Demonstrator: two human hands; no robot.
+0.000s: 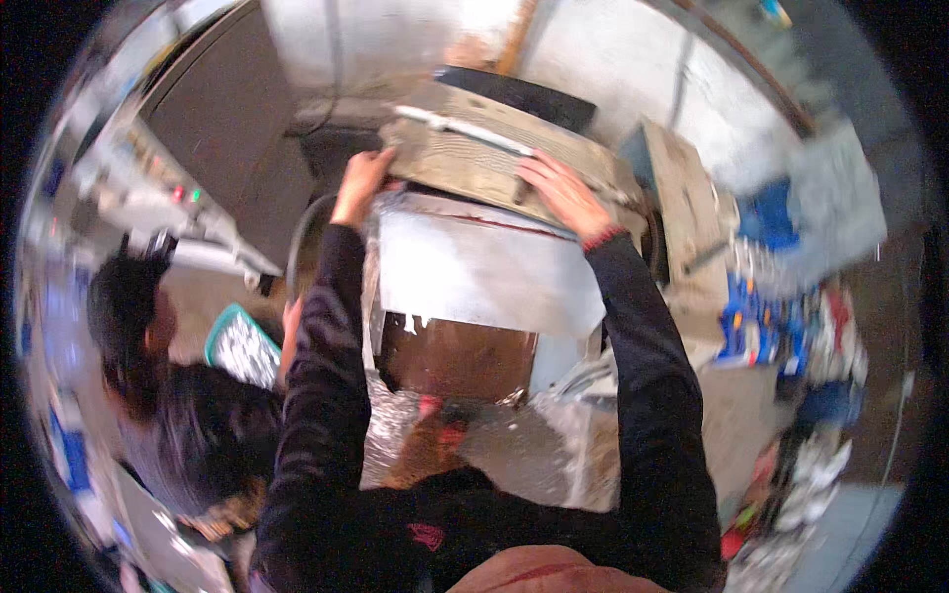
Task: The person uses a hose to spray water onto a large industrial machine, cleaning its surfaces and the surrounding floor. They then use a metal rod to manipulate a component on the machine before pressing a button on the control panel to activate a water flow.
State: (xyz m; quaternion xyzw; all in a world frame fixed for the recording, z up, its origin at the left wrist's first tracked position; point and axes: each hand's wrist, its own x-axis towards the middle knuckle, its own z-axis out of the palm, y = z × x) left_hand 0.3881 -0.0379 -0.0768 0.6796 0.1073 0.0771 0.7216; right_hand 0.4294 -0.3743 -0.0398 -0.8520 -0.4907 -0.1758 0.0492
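A worn beige panel [465,148] with a ridged, dirty surface lies tilted across the top of a machine in front of me. Along its upper side runs a white rod [445,123]. My left hand [364,188] is closed round the panel's left corner, its fingertips partly hidden. My right hand [565,193] rests on the panel near the rod's right end, fingers stretched over the surface beside a small dark peg [519,192]. Below the panel is a pale, shiny sheet [484,262], and under that a brown surface [460,356].
At left another person [188,425] bends near a green-rimmed basket [242,346] of small pale pieces. A dark cabinet [222,119] stands behind. To the right are a beige box-like part [682,212] and blue items [751,321]. A whitish wall [732,109] lies beyond.
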